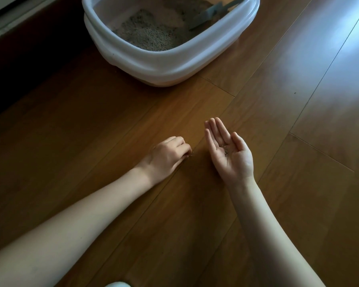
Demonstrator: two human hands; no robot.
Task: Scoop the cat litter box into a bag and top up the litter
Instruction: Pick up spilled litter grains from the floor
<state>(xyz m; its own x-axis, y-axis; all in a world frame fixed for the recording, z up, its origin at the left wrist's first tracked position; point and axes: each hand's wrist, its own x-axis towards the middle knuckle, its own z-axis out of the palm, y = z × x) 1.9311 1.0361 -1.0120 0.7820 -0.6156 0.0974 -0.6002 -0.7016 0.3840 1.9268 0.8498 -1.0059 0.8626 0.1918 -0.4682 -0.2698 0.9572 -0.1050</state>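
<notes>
Near the litter box (170, 65), my left hand (166, 156) pinches stray grains (190, 155); my right hand (229, 150), spread flat, cups more, to tip back next.

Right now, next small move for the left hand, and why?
Probably lift the pinched grains and drop them into the right hand, which lies palm-up beside it already holding a few. The left hand has its fingers curled at the wood floor.

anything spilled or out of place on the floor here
Yes. A few stray litter grains lie on the wooden floor, well short of the litter box. The left hand pinches at them, and the right hand, palm up, already carries some collected grains. The scoop lies inside the box.
</notes>
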